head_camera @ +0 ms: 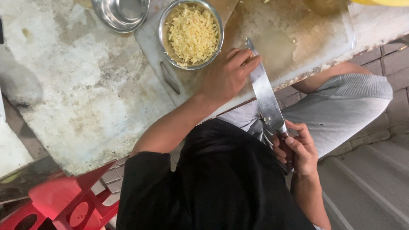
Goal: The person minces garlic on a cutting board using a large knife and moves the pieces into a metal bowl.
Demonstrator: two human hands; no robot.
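Over the edge of the worn counter (85, 98), seen from the head camera, the person's right hand (298, 149) is clenched around the handle of a large kitchen knife (264, 91); that grip sits off the counter, above the lap in grey trousers (341, 106). From the grip the steel blade runs up and away, slightly leftward, with its tip reaching over the cutting board (294, 38). Bits of food cling to the blade just above the grip. The left hand (228, 76) rests on the near edge of the board, fingers curled, with the fingertips touching the flat of the blade near its far half. Just beyond the left hand stands a round steel bowl of pale yellow shreds (191, 34), and to that bowl's left an empty steel bowl (121, 12). Well to the left of both hands and lower down, a red plastic stool (68, 204) shows beside the counter.
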